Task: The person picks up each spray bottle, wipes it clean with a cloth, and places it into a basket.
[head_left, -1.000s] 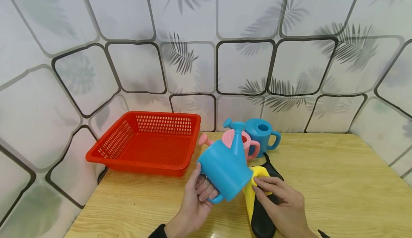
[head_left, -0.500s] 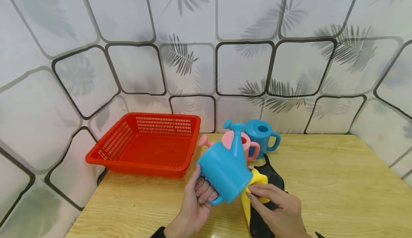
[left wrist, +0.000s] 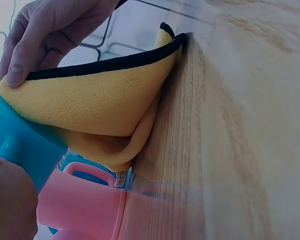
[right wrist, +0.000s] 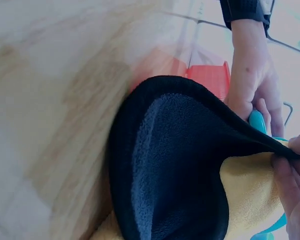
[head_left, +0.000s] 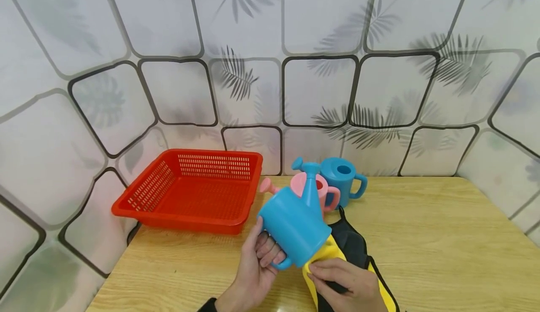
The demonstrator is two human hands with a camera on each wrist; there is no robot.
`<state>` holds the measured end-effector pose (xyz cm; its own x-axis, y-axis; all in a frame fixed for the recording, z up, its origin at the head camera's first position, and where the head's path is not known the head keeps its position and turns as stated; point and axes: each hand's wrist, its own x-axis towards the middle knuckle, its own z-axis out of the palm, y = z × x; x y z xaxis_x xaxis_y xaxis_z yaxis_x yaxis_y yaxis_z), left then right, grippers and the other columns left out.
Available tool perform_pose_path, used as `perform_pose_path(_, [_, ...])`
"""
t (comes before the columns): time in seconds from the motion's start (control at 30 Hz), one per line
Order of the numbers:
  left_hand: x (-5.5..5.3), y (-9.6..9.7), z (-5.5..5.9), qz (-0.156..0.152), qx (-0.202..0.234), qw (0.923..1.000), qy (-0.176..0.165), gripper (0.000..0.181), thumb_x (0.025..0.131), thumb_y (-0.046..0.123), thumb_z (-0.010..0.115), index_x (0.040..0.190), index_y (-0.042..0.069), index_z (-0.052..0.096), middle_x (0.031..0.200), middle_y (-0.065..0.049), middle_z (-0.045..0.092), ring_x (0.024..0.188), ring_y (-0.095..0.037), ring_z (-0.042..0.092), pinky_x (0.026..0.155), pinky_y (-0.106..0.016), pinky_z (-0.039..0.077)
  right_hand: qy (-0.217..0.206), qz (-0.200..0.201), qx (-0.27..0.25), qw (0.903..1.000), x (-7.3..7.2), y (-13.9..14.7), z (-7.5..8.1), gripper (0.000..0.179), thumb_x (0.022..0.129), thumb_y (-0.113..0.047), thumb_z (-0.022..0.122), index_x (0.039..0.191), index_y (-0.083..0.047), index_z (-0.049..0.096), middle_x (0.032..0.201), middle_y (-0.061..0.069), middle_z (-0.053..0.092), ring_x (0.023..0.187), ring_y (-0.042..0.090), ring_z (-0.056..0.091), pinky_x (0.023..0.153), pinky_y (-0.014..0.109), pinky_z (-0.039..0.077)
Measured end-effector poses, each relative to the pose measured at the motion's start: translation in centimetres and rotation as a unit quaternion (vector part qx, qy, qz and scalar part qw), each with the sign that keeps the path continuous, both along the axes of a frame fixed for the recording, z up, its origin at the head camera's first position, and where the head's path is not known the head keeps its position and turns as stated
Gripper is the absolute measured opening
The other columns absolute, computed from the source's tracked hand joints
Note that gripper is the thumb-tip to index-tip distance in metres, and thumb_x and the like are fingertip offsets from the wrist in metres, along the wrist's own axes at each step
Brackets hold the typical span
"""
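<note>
My left hand (head_left: 263, 260) grips the handle of a blue toy watering can (head_left: 295, 225), holding it tilted over the table with its base toward the lower right. A two-sided cloth (head_left: 352, 244), yellow on one face and dark on the other with black edging, hangs from my right hand (head_left: 348, 281). The thumb and fingers of that hand pinch the cloth's edge, and its yellow face (left wrist: 90, 100) lies against the base of the can in the left wrist view. Lower parts of the cloth reach down to the table.
Behind the held can stand a pink watering can (head_left: 299, 183) and a second blue watering can (head_left: 339, 176). A red perforated basket (head_left: 202, 223) is at the back left of the wooden table (head_left: 443, 237). A patterned curtain-like backdrop (head_left: 253, 92) surrounds the table's back.
My right hand has moved down and left along the can's base, drawing the cloth with it, so more of its dark face shows. The left hand and can have stayed nearly still.
</note>
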<state>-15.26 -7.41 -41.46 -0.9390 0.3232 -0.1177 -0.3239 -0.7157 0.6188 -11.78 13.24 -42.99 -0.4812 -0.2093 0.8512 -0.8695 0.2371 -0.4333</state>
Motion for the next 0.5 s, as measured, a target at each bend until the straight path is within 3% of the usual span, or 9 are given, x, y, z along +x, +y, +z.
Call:
perform_pose_path(0.23, [0.16,-0.01,-0.22,0.004,-0.005,1.0000,-0.004,0.057,0.106,0.051,0.046,0.058,0.022,0.031,0.052,0.011,0.030,0.045,-0.002,0.032,0.057,-0.017,0.032,-0.033,-0.025,0.032,0.9986,0.83,-0.10,0.26,0.024,0.077,-0.006,0.086,0.100,-0.006,0.080,0.091,0.004,0.079,0.088,-0.001,0.073,0.083,0.012,0.056])
perform_pose_path(0.5, [0.19,0.01,-0.20,0.001,-0.009,1.0000,-0.003,0.058,0.105,0.053,0.046,0.059,0.022,0.029,0.053,0.011,0.029,0.046,-0.002,0.032,0.057,-0.017,0.032,-0.027,-0.027,0.040,0.9985,0.94,-0.10,0.17,0.019,0.088,-0.020,0.079,0.101,-0.007,0.080,0.092,0.004,0.079,0.090,-0.002,0.073,0.084,0.012,0.055])
